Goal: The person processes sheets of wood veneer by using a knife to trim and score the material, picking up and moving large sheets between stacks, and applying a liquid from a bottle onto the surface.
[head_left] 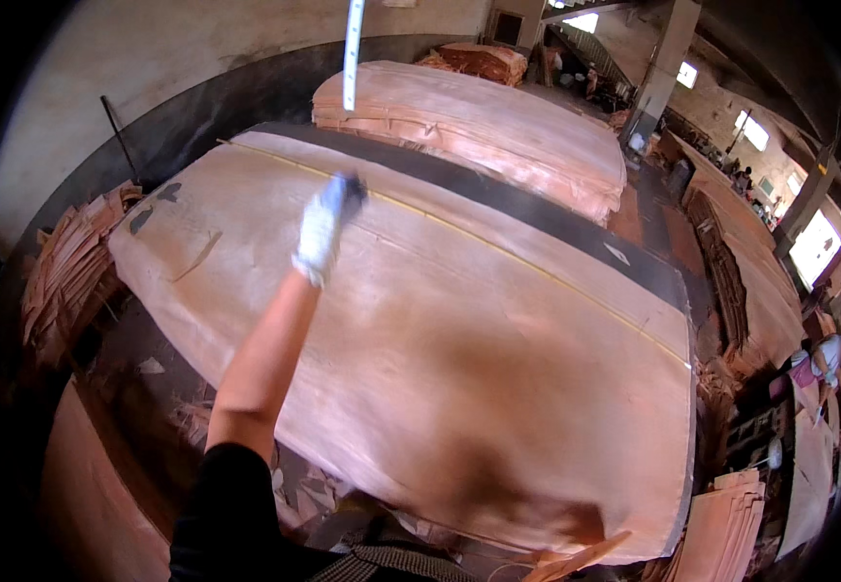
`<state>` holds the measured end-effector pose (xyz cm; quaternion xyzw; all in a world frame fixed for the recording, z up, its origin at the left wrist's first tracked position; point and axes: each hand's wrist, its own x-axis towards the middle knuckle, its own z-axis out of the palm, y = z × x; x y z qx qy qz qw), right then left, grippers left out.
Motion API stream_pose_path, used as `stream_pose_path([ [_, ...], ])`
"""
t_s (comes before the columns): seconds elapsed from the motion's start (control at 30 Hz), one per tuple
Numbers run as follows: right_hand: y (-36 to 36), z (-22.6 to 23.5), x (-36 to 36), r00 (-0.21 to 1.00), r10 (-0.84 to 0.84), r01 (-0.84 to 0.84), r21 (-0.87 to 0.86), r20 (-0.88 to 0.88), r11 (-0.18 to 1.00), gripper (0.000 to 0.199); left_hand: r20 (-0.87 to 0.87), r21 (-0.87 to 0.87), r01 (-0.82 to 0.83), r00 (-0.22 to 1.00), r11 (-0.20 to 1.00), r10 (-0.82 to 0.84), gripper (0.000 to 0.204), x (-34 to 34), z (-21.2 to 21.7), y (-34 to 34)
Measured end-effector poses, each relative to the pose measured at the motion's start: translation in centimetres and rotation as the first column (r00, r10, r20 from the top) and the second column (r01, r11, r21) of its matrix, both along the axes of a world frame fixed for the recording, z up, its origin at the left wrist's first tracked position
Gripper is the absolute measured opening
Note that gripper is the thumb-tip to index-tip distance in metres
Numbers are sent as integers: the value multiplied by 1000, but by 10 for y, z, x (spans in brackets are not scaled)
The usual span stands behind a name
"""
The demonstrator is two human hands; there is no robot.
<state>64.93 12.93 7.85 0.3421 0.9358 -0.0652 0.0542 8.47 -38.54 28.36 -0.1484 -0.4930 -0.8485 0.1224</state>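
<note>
My left hand (323, 223), in a white glove with dark fingers, reaches out over a broad sheet of pale wood veneer (420, 291). Its fingers form a dark, blurred patch, so whether they are closed on anything does not show. Right by the fingertips runs a thin yellow strip (517, 250), lying lengthwise along the far part of the sheet. The hand overlaps this strip in the picture; contact between them cannot be made out. A patch of the sheet at its far left corner is torn or dark. My right hand is out of view.
Beyond the sheet stands a thick veneer stack (469, 112). A white marked strip (353, 58) hangs at the top. Veneer scraps (76, 247) lean at the left; more sheets (721, 524) lie at the lower right. Another person (823, 359) is at the far right.
</note>
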Motion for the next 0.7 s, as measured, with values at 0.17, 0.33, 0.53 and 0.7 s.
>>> stream_pose_path([
  [0.17,21,25,60,938,-89,98,-8,336,995,14,-219,-144,199,949,969,-228,40,-67,123,11],
  [0.33,-22,76,18,944,193,-209,32,266,977,14,-313,-278,28,942,960,-119,21,-44,116,-11],
  [0.53,-202,202,-261,582,154,-527,-226,-799,819,19,-410,-351,77,883,933,-227,28,2,115,-18],
  [0.7,-332,301,-403,514,-67,-675,-452,-855,583,22,-180,-310,306,911,900,-372,24,35,60,-13],
])
